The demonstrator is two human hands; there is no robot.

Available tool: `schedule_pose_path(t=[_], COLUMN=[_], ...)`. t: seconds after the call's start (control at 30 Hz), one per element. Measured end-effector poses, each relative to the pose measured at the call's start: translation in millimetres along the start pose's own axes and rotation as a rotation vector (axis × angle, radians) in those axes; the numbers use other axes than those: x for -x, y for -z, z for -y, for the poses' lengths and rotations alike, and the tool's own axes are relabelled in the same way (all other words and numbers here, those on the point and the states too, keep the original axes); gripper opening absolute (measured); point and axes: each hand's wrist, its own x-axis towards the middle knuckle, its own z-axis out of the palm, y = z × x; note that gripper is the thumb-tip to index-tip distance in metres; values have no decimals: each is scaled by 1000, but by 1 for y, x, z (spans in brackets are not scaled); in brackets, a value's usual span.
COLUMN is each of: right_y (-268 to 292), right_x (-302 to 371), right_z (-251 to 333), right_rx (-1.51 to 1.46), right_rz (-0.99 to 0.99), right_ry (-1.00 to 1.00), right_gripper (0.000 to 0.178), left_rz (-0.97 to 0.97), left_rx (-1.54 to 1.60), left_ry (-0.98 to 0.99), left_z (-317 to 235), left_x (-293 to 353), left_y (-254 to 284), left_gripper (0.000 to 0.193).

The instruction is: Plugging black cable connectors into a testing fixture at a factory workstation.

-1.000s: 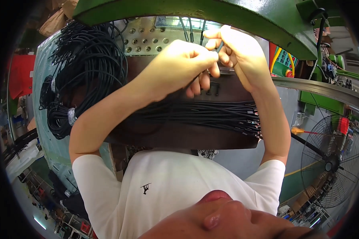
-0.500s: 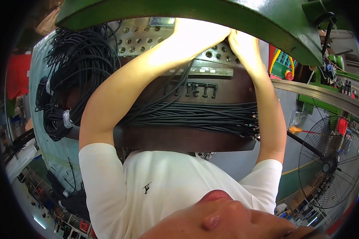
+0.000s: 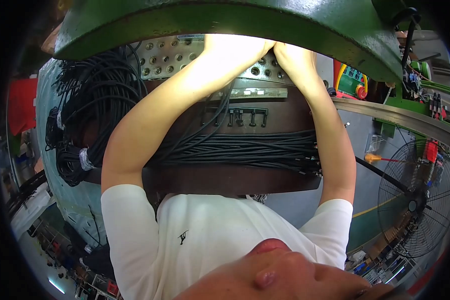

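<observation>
Head view: bare left hand [image 3: 239, 48], bare right hand [image 3: 295, 56] far side, grips hidden by curved green metal frame [image 3: 225, 19]; can't tell opening or hold. Slim black cables [image 3: 240, 148] lie near, on smooth dark-brown board [image 3: 230, 180].

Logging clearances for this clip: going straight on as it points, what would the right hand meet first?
In the picture, the right hand comes first to the green beam, which hides its far end. It seems to be underneath, so it may pass below; depth is unclear, and anything beyond is hidden.
</observation>
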Motion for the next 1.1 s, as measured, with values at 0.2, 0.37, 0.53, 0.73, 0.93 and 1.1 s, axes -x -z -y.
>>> schedule_pose_path(t=[0.2,0.37,0.53,0.73,0.93,1.1], right_y=[2,3,8,12,7,6], right_x=[1,-2,-2,-6,-4,-4], right_z=[0,-4,3,4,4,4], right_rx=[-6,4,62,153,163,173], right_rz=[-26,-9,-37,-84,-128,-146], right_ry=[71,188,243,428,469,441], right_gripper=[13,13,14,15,15,15], left_rz=[18,50,33,42,70,13], left_rx=[105,76,-23,90,187,238], left_ry=[109,109,-11,88,96,116], left_z=[-2,-4,1,3,7,8], left_x=[-2,2,6,5,9,8], left_y=[1,0,2,8,13,13], left_gripper=[26,23,22,14,15,18])
